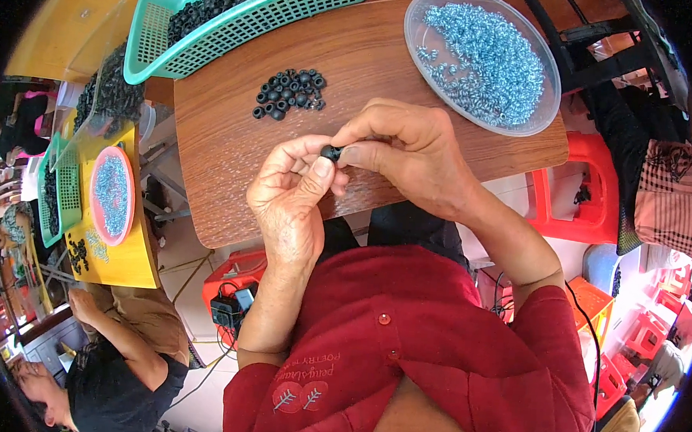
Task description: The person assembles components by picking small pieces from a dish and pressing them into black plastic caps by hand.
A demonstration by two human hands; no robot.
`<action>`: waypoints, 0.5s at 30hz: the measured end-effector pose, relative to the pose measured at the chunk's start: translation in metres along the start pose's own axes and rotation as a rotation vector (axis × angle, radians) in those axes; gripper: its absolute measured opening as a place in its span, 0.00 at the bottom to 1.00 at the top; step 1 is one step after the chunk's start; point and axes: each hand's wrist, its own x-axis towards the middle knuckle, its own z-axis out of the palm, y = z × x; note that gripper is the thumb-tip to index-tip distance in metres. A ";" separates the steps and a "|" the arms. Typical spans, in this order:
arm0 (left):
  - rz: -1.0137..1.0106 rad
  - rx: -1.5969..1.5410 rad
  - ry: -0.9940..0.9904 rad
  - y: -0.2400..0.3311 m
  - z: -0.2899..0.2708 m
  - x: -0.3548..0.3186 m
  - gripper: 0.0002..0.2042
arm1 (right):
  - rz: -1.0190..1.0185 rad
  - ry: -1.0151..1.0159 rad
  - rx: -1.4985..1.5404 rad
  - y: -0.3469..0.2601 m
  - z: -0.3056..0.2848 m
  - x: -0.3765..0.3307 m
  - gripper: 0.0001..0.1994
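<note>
Between the thumb and fingers of my left hand is a small round black piece, like a rubber or plastic cap, held just above the table's near part. My right hand is pinched closed against the right side of that piece; whether its fingertips grip the piece itself or something tiny is hidden. Beyond my hands lies a loose pile of similar black pieces, some showing hollow openings. A few small clear bits lie at the pile's right edge.
A green basket full of black pieces stands at the far left of the wooden table. At far right is a clear round tray of small bluish coils. A red stool stands right; a co-worker sits left beside a yellow table.
</note>
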 end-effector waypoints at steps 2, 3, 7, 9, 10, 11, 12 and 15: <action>0.077 0.059 -0.017 -0.002 0.001 -0.001 0.09 | 0.084 -0.033 0.003 -0.006 -0.005 0.000 0.03; 0.077 0.060 -0.018 -0.003 0.002 -0.001 0.09 | 0.168 -0.068 0.005 -0.008 -0.007 0.000 0.03; 0.105 0.118 0.017 -0.005 0.005 -0.003 0.09 | 0.175 -0.078 -0.108 -0.010 -0.009 0.001 0.04; 0.117 0.128 0.025 -0.005 0.005 -0.003 0.09 | 0.197 -0.078 -0.026 -0.007 -0.010 0.002 0.04; 0.106 0.121 0.026 -0.006 0.005 -0.003 0.09 | 0.196 -0.078 -0.026 -0.004 -0.011 0.003 0.04; 0.094 0.113 0.028 -0.005 0.005 -0.003 0.09 | 0.217 -0.092 0.029 -0.002 -0.012 0.003 0.04; 0.094 0.113 0.028 -0.005 0.005 -0.003 0.09 | 0.238 -0.107 0.085 0.000 -0.013 0.004 0.05; 0.091 0.119 0.016 -0.006 0.006 -0.002 0.09 | 0.317 -0.115 0.128 0.001 -0.016 0.004 0.05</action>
